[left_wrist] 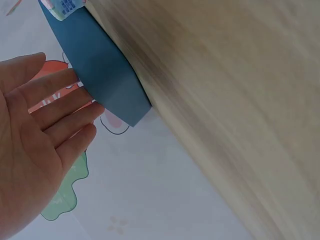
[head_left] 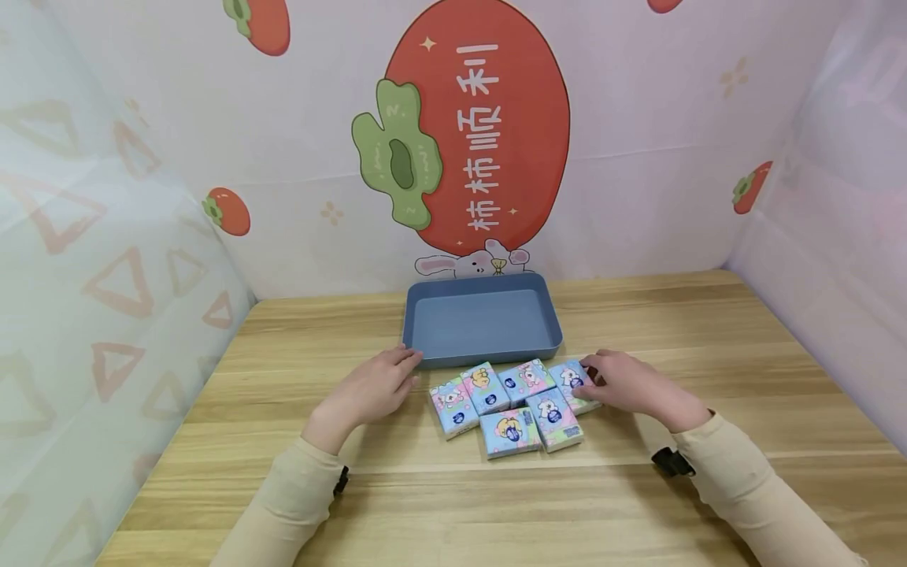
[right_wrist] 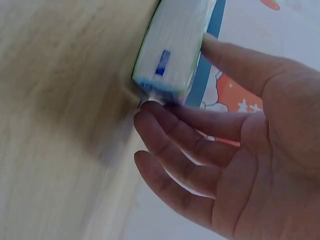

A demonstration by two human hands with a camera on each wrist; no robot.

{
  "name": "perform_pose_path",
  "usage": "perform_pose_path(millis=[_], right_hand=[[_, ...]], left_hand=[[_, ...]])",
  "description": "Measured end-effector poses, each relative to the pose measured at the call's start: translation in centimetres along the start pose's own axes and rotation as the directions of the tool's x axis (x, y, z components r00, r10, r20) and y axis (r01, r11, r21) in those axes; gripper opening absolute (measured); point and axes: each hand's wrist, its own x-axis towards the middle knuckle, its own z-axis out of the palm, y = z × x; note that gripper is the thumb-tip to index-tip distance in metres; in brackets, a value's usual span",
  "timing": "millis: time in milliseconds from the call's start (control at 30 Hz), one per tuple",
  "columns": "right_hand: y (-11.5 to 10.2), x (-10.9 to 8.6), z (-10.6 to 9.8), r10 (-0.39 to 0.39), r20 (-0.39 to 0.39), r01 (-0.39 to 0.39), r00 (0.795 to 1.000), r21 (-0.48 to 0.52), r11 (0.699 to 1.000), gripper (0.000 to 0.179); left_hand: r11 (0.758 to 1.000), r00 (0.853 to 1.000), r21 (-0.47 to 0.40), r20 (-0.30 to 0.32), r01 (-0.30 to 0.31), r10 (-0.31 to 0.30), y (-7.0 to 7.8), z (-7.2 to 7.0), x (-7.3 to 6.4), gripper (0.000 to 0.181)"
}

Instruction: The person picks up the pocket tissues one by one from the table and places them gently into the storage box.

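Note:
Several small tissue packs with pastel cartoon prints lie close together on the table in the head view, one of them a lower pack (head_left: pixel 510 431). My right hand (head_left: pixel 627 382) is at the rightmost tissue pack (head_left: pixel 569 381), thumb and forefinger pinching it at its edges; its pale end (right_wrist: pixel 167 60) shows in the right wrist view. Behind the packs sits a blue rectangular tray (head_left: pixel 482 323). My left hand (head_left: pixel 375 386) reaches the tray's front left corner, fingers straight against its outer wall (left_wrist: pixel 105 75); nothing is in its palm.
The wooden table (head_left: pixel 439 512) stretches out in front of the packs and to both sides. A printed cloth backdrop (head_left: pixel 623 213) with persimmon drawings stands right behind the tray, and cloth walls rise at left and right.

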Motion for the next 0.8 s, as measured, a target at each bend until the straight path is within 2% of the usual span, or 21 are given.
perform_pose_path(millis=[133,300,433,800], right_hand=[[-0.11,0.35,0.10,0.027,0.020,-0.029,0.999,0.083,0.996,0.054],[-0.14,0.56,0.00,0.120,0.076,-0.132,0.990,0.173,0.976,0.056],[-0.10,0.62,-0.24,0.172,0.127,-0.193,0.977,0.179,0.965,0.059],[-0.70,0.84,-0.78,0.232,0.222,-0.274,0.947,0.183,0.944,0.059]], left_hand=[[1.000,1.000,0.003,0.003,-0.003,0.003,0.00,-0.01,-0.02,0.043],[1.000,1.000,0.013,0.002,-0.009,0.009,-0.05,0.02,0.04,0.043],[1.000,1.000,0.015,0.005,-0.008,0.008,-0.01,-0.02,0.11,0.042],[0.999,1.000,0.035,0.005,-0.012,0.012,0.02,-0.08,0.20,0.042]])
